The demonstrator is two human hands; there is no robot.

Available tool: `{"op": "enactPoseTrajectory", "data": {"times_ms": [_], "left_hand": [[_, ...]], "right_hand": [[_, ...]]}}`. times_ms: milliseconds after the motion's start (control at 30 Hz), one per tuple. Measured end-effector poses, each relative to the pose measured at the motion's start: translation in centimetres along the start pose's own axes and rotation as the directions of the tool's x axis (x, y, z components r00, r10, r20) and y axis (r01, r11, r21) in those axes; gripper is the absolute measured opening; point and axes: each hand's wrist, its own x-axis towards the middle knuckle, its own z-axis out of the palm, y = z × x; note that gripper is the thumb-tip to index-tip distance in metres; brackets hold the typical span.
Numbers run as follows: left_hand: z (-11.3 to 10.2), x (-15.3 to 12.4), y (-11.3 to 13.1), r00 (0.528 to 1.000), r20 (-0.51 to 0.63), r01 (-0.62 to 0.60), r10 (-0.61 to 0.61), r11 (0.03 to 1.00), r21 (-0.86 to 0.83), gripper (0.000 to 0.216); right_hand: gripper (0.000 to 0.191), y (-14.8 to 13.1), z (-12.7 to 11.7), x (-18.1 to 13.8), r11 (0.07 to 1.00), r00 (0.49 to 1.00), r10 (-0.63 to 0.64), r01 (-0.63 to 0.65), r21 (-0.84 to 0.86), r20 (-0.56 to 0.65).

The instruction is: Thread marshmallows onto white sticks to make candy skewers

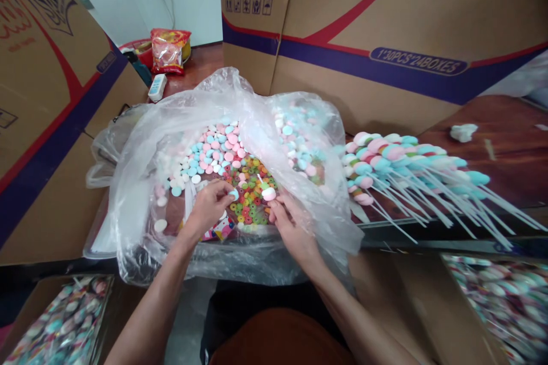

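Observation:
A clear plastic bag point(141, 154) lies open before me, full of pink, blue and white candy discs point(216, 148) and small coloured candy rings point(248, 194). My left hand point(209, 205) reaches into the bag and pinches a blue candy disc point(233, 194) at its fingertips. My right hand point(291, 225) is closed on a thin white stick point(262, 181) that carries a pink-white candy piece point(269, 194). The two hands nearly meet over the rings.
A row of finished candy sticks point(411, 174) lies to the right on a dark wooden table point(509, 148). Large cardboard cartons point(385, 34) stand behind and at the left point(43, 125). Printed boxes point(60, 319) sit low at both sides. A snack bag point(169, 50) lies at the back.

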Motion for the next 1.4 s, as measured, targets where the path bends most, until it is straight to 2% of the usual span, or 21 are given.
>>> {"op": "enactPoseTrajectory", "data": {"times_ms": [100,200,300,367,433,533,600,700,867,1000,1133,1267,1400], "left_hand": [[0.6,-0.5,-0.1,0.995,-0.081,-0.046,0.056,0.990,0.130,0.015],[1.2,-1.2,0.2,0.986,-0.096,-0.108,0.136,0.962,0.252,0.029],[1.6,-1.6,0.3,0.982,-0.096,-0.134,0.161,0.961,0.241,0.028],[1.6,-1.7,0.1,0.986,-0.126,-0.097,0.111,0.989,0.112,0.022],[1.3,-1.7,0.0,0.989,-0.148,-0.042,0.023,0.991,-0.125,0.014],[0.9,-1.8,0.1,0.978,-0.147,0.055,-0.146,0.869,-0.492,0.023],[0.7,-2.0,0.4,0.957,-0.152,0.105,-0.248,0.781,-0.616,0.036],[0.7,-2.2,0.8,0.933,-0.186,0.108,-0.307,0.735,-0.670,0.043],[1.3,-2.4,0.3,0.934,-0.266,0.043,-0.238,0.815,-0.578,0.035],[2.1,-2.8,-0.3,0.929,-0.350,-0.002,-0.118,0.946,-0.325,0.029],[2.8,-3.2,-0.1,0.900,-0.436,-0.047,0.015,0.997,-0.062,0.028],[2.8,-3.4,0.2,0.911,-0.385,-0.127,0.148,0.989,0.079,0.030],[2.7,-3.8,0.3,0.932,-0.298,-0.185,0.204,0.978,0.094,0.034]], "right_hand": [[0.034,0.0,0.0,0.1,1.000,1.000,-0.006,0.006,0.012,0.004],[0.033,0.2,0.1,0.1,1.000,1.000,-0.007,0.006,0.018,0.012],[0.029,0.3,0.1,0.0,0.999,0.999,-0.034,0.034,-0.001,0.039],[0.025,0.1,0.0,-0.2,0.998,0.995,-0.058,0.059,-0.009,0.078],[0.023,-0.2,0.1,-0.6,0.998,0.989,-0.069,0.069,0.003,0.134],[0.022,-0.9,0.5,-1.1,0.998,0.972,-0.062,0.059,0.020,0.225],[0.022,-1.3,0.9,-1.3,0.997,0.965,-0.075,0.078,-0.004,0.251],[0.023,-1.6,1.5,-1.4,0.989,0.965,-0.119,0.136,-0.059,0.233],[0.027,-1.6,1.8,-1.2,0.975,0.958,-0.141,0.178,-0.133,0.249],[0.027,-1.8,2.3,-1.2,0.970,0.972,-0.111,0.151,-0.192,0.207],[0.027,-2.0,3.3,-1.3,0.981,0.983,-0.055,0.086,-0.171,0.175],[0.026,-2.0,4.4,-1.3,0.991,0.984,-0.011,0.034,-0.127,0.176],[0.025,-1.8,4.9,-0.9,0.997,0.985,0.016,-0.002,-0.080,0.174]]}}
